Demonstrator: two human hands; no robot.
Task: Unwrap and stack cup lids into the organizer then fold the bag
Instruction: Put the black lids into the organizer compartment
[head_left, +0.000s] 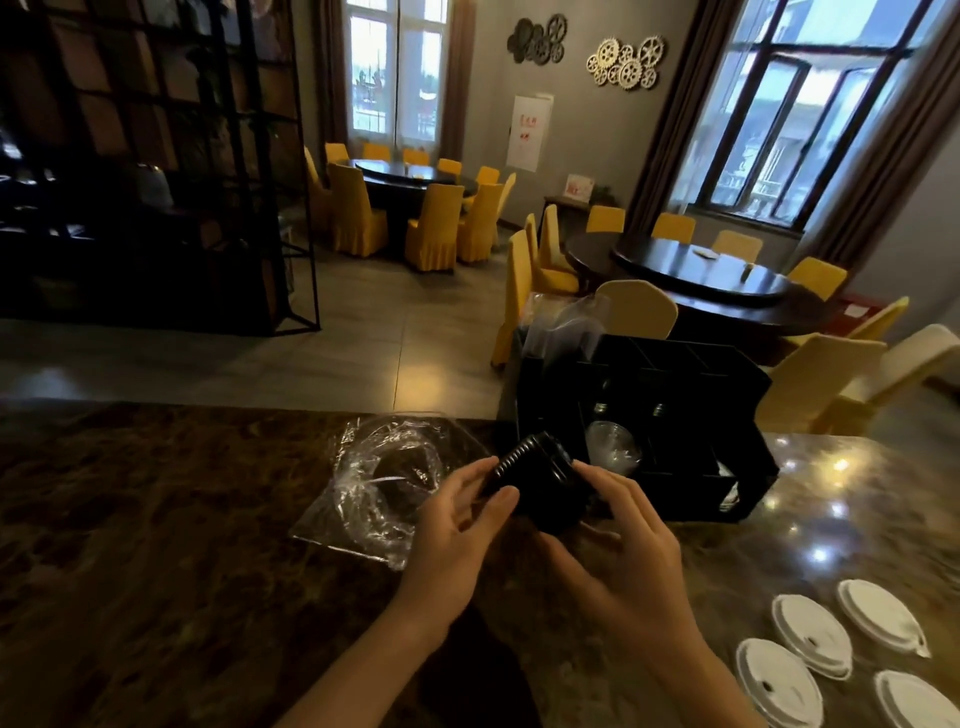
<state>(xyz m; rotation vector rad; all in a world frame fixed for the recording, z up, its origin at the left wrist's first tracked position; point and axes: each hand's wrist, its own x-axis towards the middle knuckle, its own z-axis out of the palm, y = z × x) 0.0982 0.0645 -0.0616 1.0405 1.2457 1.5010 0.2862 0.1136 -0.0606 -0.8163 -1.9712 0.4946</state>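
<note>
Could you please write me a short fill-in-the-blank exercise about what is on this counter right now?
1. The stack of black lids is held between ____ hands.
2. The empty clear plastic bag lies on the counter to the ____ of the left hand.
3. The loose lids lying flat at the counter's near right are ____ in colour.
4. The organizer behind the right hand is ____ in colour.

Missing words: both; left; white; black

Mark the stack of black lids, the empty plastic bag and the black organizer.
stack of black lids (530, 467), head view, ribbed side.
plastic bag (374, 483), head view, crinkled middle.
black organizer (691, 415), head view, front wall.
</note>
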